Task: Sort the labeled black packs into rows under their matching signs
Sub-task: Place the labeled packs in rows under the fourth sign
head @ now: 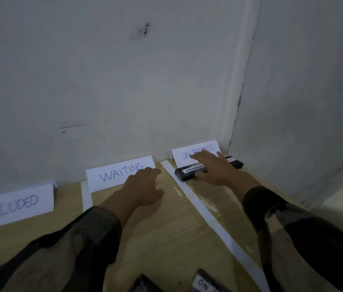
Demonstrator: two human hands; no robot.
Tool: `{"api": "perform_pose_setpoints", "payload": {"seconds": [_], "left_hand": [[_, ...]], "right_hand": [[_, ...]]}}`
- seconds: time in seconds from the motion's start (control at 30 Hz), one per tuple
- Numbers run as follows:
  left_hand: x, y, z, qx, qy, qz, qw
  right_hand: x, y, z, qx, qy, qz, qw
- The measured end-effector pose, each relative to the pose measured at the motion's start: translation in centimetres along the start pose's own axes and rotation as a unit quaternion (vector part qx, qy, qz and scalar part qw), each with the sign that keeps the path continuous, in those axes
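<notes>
Three folded paper signs stand along the wall at the back of the desk point(166, 239): EXCLUDED point(14, 204) at the left, WAITING point(122, 172) in the middle, ON PROGRESS point(195, 152) in the corner. White paper strips split the desk into columns, a short strip point(86, 197) left of WAITING and a long strip point(208, 211) between WAITING and ON PROGRESS.

Two black packs lie end to end just under the ON PROGRESS sign. The left pack point(189, 171) shows a white ON PROGRESS label. The right pack point(234, 162) is half hidden, so whether the two touch cannot be told.

The right grip point(219, 169), a bare hand, lies flat across both with straight, spread fingers and its thumb at the left pack's near edge, clasping nothing.

The left grip point(143, 186) rests on the bare desk under WAITING, fingers loosely bent and holding nothing, fingertips just beside that sign's lower right corner.

At the bottom edge two more packs are cut off by the frame: a near pack point(206, 283) whose label starts "ON", and a dark pack point(145, 284) with no readable label.
</notes>
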State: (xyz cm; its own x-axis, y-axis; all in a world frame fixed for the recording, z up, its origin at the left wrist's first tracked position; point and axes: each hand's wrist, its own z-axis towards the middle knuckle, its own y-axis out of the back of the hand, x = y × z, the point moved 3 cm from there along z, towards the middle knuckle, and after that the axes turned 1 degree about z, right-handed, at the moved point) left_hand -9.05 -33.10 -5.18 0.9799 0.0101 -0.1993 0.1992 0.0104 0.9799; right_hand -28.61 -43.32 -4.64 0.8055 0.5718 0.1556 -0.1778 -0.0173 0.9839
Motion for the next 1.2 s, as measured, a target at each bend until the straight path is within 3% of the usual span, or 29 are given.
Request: {"api": "perform_pose_setpoints", "payload": {"seconds": [0.23, 0.53, 0.93, 1.07, 1.2], "left_hand": [[0.0, 2.4, -4.8, 0.015, -0.019, 0.008, 1.000], [-0.9, 3.3, -11.5, 0.019, -0.058, 0.010, 0.998], [-4.4, 1.5, -16.9, 0.099, -0.139, 0.044, 0.984], [-4.9, 1.2, -17.7, 0.112, -0.148, 0.044, 0.982], [-4.8, 1.2, -18.0, 0.117, -0.140, 0.023, 0.983]], "right_hand": [[5.4, 1.5, -4.0, -0.028, 0.025, 0.089, 0.995], [11.8, 2.7, -11.1, -0.002, 0.043, 0.095, 0.995], [13.5, 0.7, -20.4, 0.159, -0.089, -0.048, 0.982], [13.8, -0.5, -21.9, 0.224, -0.114, -0.024, 0.968], [13.7, -1.0, -22.1, 0.174, -0.111, 0.021, 0.978]]}}
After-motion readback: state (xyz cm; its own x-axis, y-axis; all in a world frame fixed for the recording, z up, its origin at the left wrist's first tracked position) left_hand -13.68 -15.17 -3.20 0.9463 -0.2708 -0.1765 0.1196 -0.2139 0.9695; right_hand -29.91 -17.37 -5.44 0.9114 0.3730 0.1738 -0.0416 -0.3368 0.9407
